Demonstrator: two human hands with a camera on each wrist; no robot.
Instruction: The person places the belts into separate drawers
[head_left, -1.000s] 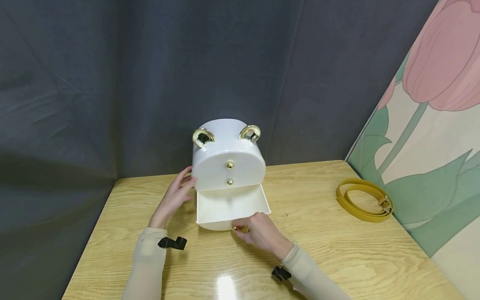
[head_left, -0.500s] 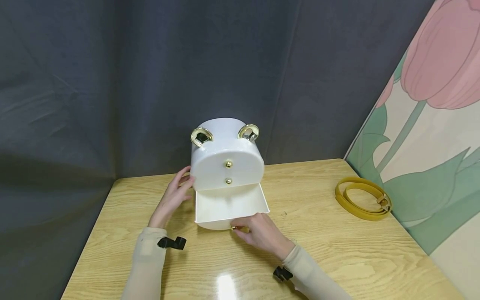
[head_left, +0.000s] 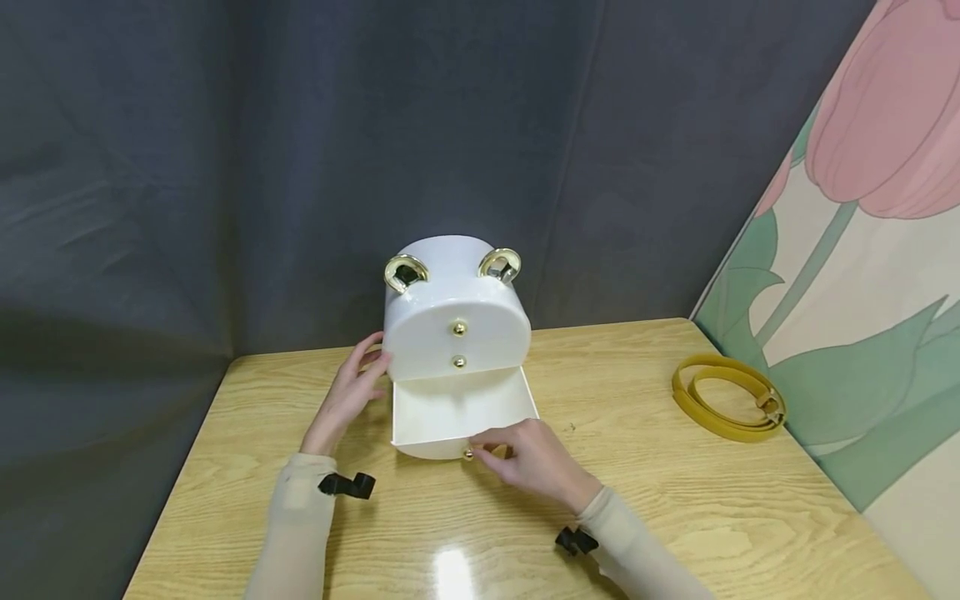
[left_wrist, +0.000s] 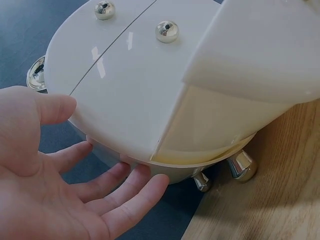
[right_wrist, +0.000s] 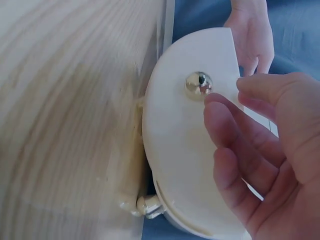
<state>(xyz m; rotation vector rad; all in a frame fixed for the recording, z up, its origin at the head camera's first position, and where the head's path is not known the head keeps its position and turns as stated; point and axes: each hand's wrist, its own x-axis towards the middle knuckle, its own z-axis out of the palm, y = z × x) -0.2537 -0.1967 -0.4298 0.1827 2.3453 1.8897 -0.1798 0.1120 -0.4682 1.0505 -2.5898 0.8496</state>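
Observation:
A white round-topped drawer box with gold ear-shaped rings stands on the table. Its bottom drawer is pulled out, and nothing shows inside it. My left hand rests against the box's left side, fingers loosely spread and thumb near the front face, as the left wrist view shows. My right hand is beside the round gold knob on the drawer front. In the right wrist view its fingers are loosely bent and stand just off the knob, holding nothing.
A coiled mustard-yellow belt lies on the wooden table to the right. Behind the table hangs a dark curtain; a tulip-patterned panel flanks the right edge. Small gold feet carry the box.
My right hand's fingers have let go of the drawer knob and moved slightly right. The drawer stays pulled out, and my left hand keeps its place at the box's side.

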